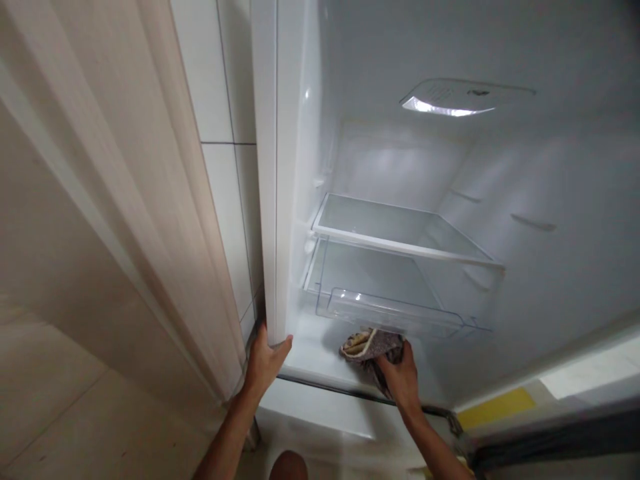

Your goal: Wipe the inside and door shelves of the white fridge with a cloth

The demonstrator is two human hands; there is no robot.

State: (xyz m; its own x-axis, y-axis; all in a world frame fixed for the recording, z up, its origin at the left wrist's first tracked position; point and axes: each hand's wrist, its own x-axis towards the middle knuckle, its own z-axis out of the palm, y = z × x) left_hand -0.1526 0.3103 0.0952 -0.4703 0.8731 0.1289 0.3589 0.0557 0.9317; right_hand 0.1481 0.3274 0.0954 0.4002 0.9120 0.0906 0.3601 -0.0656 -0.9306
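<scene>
The right hand [401, 379] grips a bunched cloth [386, 347] low inside the refrigerator [273, 200], below the clear drawer [393, 311]. Expect light, soft handling; hold by gathered folds. The left hand [266, 361], thumb spread, clasps the refrigerator's front edge.

passable: above upper shelf [375, 217] | obstacle: transparent drawer [390, 308] just above cloth [389, 344] | left: fridge wall [283, 200]

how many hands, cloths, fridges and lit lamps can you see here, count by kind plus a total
Hands: 2 (left hand, right hand)
Cloth: 1
Fridge: 1
Lit lamp: 1
Total: 5
</scene>
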